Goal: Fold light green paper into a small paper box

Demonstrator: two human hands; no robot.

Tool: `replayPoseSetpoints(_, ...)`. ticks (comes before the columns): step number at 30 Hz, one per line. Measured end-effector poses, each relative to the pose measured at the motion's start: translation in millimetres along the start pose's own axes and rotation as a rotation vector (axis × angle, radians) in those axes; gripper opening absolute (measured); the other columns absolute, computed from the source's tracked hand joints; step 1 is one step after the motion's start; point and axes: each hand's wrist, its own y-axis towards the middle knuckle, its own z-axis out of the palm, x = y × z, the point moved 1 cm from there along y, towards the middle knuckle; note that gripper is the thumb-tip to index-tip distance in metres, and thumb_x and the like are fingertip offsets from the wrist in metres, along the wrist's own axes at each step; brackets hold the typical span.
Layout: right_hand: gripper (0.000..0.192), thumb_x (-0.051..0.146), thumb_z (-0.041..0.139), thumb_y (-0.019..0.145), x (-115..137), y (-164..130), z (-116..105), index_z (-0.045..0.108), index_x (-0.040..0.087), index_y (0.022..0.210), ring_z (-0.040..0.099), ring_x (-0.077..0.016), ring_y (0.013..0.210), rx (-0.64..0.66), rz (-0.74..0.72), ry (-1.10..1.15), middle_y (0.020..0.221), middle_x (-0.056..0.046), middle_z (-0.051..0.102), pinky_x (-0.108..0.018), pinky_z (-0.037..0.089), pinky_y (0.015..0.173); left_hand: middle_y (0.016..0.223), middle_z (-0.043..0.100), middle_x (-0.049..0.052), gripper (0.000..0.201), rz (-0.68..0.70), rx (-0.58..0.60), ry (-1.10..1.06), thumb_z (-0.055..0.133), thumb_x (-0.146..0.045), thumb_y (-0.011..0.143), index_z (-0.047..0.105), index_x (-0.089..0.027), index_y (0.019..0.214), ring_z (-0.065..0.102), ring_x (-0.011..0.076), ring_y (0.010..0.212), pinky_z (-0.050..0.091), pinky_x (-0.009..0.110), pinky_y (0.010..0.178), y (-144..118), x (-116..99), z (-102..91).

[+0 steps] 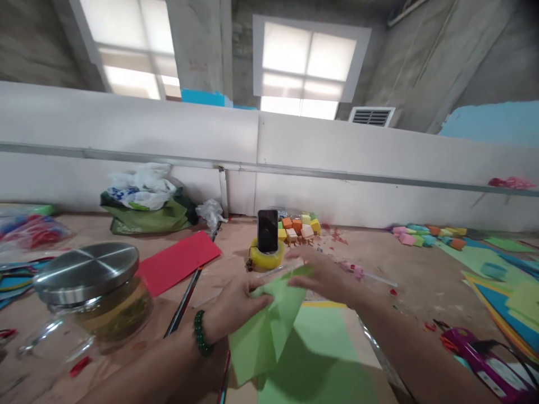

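Note:
A folded sheet of light green paper (269,328) is held up between my two hands, creased down its middle. My left hand (236,303), with a green bead bracelet (202,334) on the wrist, pinches its upper left part between thumb and fingers. At the upper right edge, my right hand (318,275) grips the same sheet; it is slightly blurred. Beneath lies a stack of green paper (324,359) on the table. Just beyond my hands, a phone (268,230) stands upright in a yellow tape roll (267,259).
A glass teapot (101,308) with a steel lid stands at left, near a red paper sheet (179,262). Folded paper cubes (297,227) sit behind the phone. A purple device (490,362) lies at right, coloured paper sheets (497,297) beyond. A green bag (151,216) rests by the wall.

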Motion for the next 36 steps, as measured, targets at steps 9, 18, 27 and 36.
replayPoseSetpoints(9,0.074,0.040,0.082,0.057,-3.1,3.8,33.4,0.054,0.017,0.122,0.066,-0.0237,0.082,-0.046,0.348,0.711,0.089,-0.006,0.071,-0.037,0.054,0.075,0.068,0.067,0.004,0.053,-0.016,-0.160,-0.598,0.077,-0.061,0.055,0.073,-0.012,0.074,0.057,0.0153,0.059,0.045,0.024,0.053,9.4,21.9,20.2)
replayPoseSetpoints(18,0.066,0.024,0.077,0.052,3.1,2.4,32.1,0.058,0.016,0.114,0.060,-0.0173,0.066,-0.179,0.402,0.538,0.071,0.002,0.064,-0.030,0.051,0.060,0.061,0.065,0.002,0.038,0.038,-0.212,-0.556,0.077,-0.051,0.061,0.074,-0.014,0.067,0.052,0.0117,0.056,0.040,0.020,0.052,12.4,21.4,18.0)
replayPoseSetpoints(27,0.043,0.029,0.075,0.057,5.7,1.8,33.7,0.058,0.018,0.094,0.059,-0.0176,0.067,-0.196,0.334,0.582,0.079,-0.001,0.065,-0.030,0.051,0.059,0.065,0.068,0.003,0.037,0.017,-0.178,-0.611,0.078,-0.049,0.059,0.074,-0.013,0.068,0.055,0.0118,0.057,0.043,0.021,0.053,11.0,21.1,19.6)
replayPoseSetpoints(36,0.060,0.028,0.074,0.059,6.7,-0.8,34.2,0.054,0.018,0.115,0.063,-0.0211,0.079,-0.232,0.301,0.535,0.094,-0.004,0.068,-0.032,0.054,0.067,0.070,0.072,0.003,0.036,0.006,-0.117,-0.708,0.080,-0.050,0.059,0.077,-0.016,0.072,0.058,0.0120,0.059,0.046,0.020,0.055,7.6,18.5,22.7)
